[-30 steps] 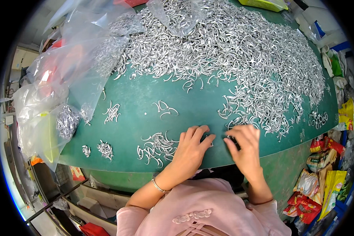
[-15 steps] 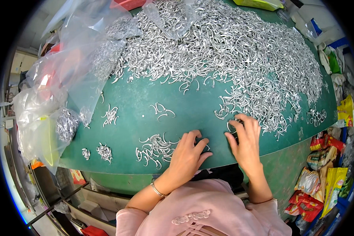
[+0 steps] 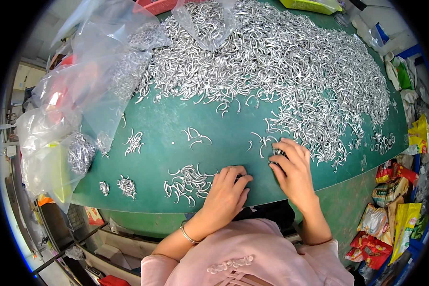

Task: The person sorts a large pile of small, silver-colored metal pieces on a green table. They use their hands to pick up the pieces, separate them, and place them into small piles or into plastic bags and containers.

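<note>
My right hand (image 3: 293, 168) rests on the green tabletop at the near edge of a large heap of curved silver metal pieces (image 3: 252, 57). Its fingers are curled over a few curved metal pieces (image 3: 278, 152), partly hidden beneath them. Just left of those fingertips lie several loose curved pieces (image 3: 260, 141). My left hand (image 3: 226, 191) is closed, its fingertips bent under; whatever they hold is hidden. Beside it, on the left, is a small pile of the same curved pieces (image 3: 186, 183).
Small clusters of metal pieces (image 3: 127, 186) dot the table's left side. Clear plastic bags (image 3: 90, 81) cover the left edge, one holding metal parts (image 3: 81, 153). A red tray (image 3: 157, 5) and a yellow-green tray (image 3: 314, 5) stand at the back. Metal rings (image 3: 383, 142) lie far right.
My right hand has shifted slightly left, and several curved pieces now lie apart from the heap's edge. My left hand's fingers have curled in; the piece showing by its fingertips is now out of sight.
</note>
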`<action>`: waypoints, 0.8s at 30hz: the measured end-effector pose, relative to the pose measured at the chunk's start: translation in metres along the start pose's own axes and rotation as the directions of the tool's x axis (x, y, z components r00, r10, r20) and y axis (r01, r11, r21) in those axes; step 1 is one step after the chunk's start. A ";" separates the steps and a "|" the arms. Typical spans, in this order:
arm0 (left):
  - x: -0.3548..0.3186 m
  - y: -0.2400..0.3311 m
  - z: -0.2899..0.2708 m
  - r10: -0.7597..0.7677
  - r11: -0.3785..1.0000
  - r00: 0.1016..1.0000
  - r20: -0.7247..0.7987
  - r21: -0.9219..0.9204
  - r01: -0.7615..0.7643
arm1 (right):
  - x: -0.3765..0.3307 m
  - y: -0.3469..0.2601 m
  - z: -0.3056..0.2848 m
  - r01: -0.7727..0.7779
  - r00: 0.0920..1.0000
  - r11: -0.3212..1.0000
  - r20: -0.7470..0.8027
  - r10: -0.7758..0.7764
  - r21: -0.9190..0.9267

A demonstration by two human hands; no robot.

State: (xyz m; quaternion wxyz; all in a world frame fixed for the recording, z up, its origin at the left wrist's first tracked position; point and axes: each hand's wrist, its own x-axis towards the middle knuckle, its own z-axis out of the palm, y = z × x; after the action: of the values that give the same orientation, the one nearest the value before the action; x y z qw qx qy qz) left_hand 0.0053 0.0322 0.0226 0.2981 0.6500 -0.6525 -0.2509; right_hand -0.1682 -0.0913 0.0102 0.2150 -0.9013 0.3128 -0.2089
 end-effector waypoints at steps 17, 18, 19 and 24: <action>-0.002 -0.001 -0.001 -0.050 0.999 0.998 -0.035 0.007 0.051 | 0.008 -0.006 0.007 -0.038 0.999 0.997 -0.021 0.037 -0.072; -0.002 -0.001 -0.001 -0.056 0.998 0.998 -0.028 -0.008 0.056 | 0.008 -0.006 0.006 -0.037 0.999 0.998 -0.022 0.036 -0.057; -0.004 0.000 -0.003 -0.065 0.998 0.998 -0.024 -0.022 0.064 | 0.007 -0.006 0.005 -0.033 0.999 0.999 -0.020 0.032 -0.041; -0.010 0.000 -0.006 -0.115 0.992 0.993 -0.011 -0.049 0.114 | 0.004 -0.010 -0.004 -0.143 0.980 0.946 -0.092 0.177 0.291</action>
State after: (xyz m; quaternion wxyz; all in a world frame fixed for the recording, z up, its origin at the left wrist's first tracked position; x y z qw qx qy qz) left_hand 0.0095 0.0429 0.0258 0.3034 0.6806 -0.6059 -0.2787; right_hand -0.1621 -0.0880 0.0196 0.3391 -0.8191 0.3639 -0.2856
